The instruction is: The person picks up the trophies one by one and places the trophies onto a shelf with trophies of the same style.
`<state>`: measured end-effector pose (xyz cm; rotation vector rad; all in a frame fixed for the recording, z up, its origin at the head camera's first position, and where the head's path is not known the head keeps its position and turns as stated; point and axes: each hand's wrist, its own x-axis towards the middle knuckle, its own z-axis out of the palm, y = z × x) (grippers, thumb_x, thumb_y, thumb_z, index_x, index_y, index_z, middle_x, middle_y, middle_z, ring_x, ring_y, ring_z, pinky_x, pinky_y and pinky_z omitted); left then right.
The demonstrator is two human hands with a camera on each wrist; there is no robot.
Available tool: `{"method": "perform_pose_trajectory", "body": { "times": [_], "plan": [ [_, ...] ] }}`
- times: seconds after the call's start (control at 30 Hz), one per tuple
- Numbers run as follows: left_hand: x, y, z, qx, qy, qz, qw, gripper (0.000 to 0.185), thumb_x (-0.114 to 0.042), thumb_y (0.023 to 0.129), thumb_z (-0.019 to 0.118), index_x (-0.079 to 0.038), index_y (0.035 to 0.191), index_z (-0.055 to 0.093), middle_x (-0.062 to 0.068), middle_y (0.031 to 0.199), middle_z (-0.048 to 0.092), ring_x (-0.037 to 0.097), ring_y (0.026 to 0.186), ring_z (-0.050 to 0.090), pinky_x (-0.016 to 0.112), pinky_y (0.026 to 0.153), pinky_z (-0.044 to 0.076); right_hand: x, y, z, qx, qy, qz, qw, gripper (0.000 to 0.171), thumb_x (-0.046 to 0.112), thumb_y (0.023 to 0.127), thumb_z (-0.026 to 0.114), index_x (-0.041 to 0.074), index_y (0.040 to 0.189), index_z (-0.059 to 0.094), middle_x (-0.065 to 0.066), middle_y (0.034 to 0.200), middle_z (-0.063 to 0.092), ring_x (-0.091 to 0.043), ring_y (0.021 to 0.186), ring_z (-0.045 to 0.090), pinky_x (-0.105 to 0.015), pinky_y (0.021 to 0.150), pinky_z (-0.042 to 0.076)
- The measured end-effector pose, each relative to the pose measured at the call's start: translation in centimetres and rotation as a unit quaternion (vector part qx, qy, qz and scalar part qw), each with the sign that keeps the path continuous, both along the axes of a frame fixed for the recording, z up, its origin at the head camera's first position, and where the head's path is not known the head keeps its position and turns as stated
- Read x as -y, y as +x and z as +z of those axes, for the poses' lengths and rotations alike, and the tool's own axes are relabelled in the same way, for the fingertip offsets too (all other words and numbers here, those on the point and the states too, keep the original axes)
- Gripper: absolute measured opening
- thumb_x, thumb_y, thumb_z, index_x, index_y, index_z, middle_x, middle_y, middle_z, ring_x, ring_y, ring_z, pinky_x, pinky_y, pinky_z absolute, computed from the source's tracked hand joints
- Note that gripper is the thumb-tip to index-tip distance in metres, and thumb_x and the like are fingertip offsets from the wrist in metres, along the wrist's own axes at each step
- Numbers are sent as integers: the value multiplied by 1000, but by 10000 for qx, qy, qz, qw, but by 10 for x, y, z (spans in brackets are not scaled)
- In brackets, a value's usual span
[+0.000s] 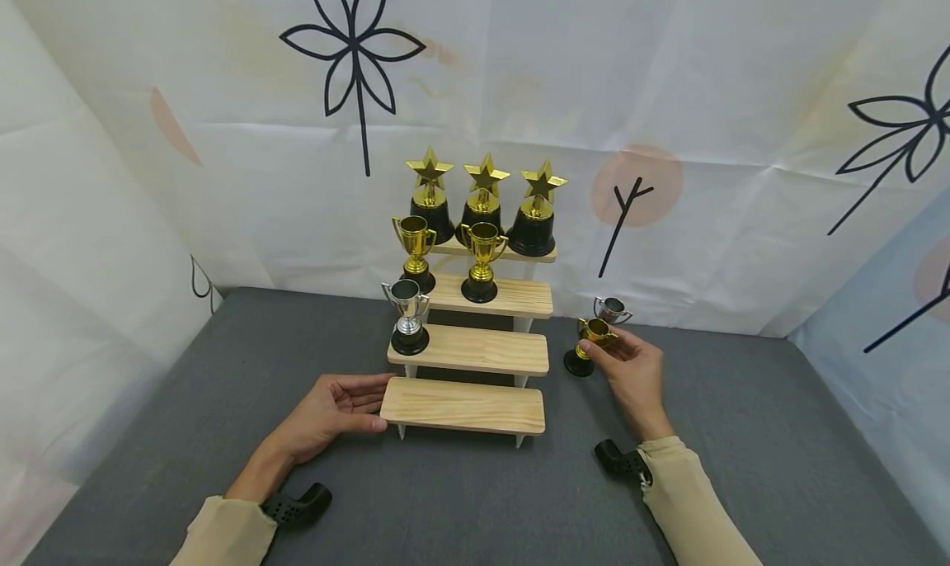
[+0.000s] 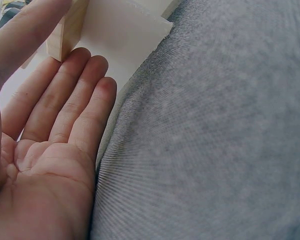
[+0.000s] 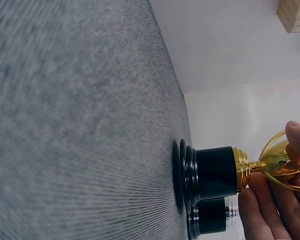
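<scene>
My right hand (image 1: 631, 374) pinches a small gold trophy cup (image 1: 594, 332) by its bowl, to the right of the tiered wooden stand (image 1: 463, 405). In the right wrist view, the cup's black base (image 3: 216, 170) is right at the grey cloth. A silver trophy cup (image 1: 613, 308) stands just behind it, partly hidden. At the stand's lowest step, my left hand (image 1: 334, 411) rests against the left end. Its fingers (image 2: 75, 100) are straight and lie along the white side support (image 2: 125, 37), palm facing the stand, with the thumb apart from them.
Three gold star trophies (image 1: 484, 188) line the stand's top step. Two gold cups (image 1: 482, 248) occupy the step below, at left and middle. One silver cup (image 1: 407, 310) is at the left of the third step. A white patterned cloth (image 1: 505, 71) hangs behind the grey table (image 1: 460, 508).
</scene>
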<state>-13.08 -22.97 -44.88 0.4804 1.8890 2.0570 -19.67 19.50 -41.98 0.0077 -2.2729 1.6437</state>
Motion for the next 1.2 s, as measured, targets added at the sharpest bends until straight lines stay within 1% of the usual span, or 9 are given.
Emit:
{"method": "perform_pose_trajectory", "body": {
  "times": [0.33, 0.6, 0.9, 1.1, 1.2],
  "plan": [
    [0, 0, 0, -17, 19, -17, 10000, 77, 5, 82, 80, 21, 144, 38, 37, 145, 44, 19, 124, 61, 35, 102, 52, 1, 5, 16, -12, -146, 15, 9999, 43, 7, 86, 83, -6, 124, 69, -26, 116, 70, 4, 88, 66, -10, 74, 55],
    [0, -1, -1, 8, -5, -9, 10000, 77, 4, 82, 81, 21, 144, 38, 37, 145, 44, 19, 123, 61, 34, 102, 52, 4, 12, 32, -144, -209, -11, 9997, 42, 5, 85, 83, -5, 124, 70, -23, 114, 71, 1, 90, 68, -12, 79, 56],
    [0, 0, 0, 33, 24, -26, 10000, 77, 5, 82, 80, 21, 144, 37, 37, 145, 44, 18, 124, 61, 35, 102, 52, 10, 21, 49, -503, -455, 245, 9974, 38, 3, 85, 83, -6, 120, 71, -15, 110, 73, -6, 94, 71, -17, 83, 58],
    [0, 0, 0, 17, 5, -16, 10000, 77, 5, 82, 80, 21, 144, 37, 38, 145, 44, 18, 123, 61, 34, 101, 52, 12, 25, 58, -741, -590, 394, 9947, 36, -3, 83, 82, -8, 118, 71, -3, 103, 75, -10, 93, 73, -21, 82, 60],
    [0, 0, 1, 12, -11, -16, 10000, 77, 5, 83, 80, 21, 144, 37, 38, 145, 43, 18, 124, 61, 34, 102, 52, 13, 27, 61, -832, -631, 442, 9936, 37, -6, 83, 81, -9, 118, 71, 0, 103, 76, -11, 93, 73, -22, 82, 60]
  ]
}}
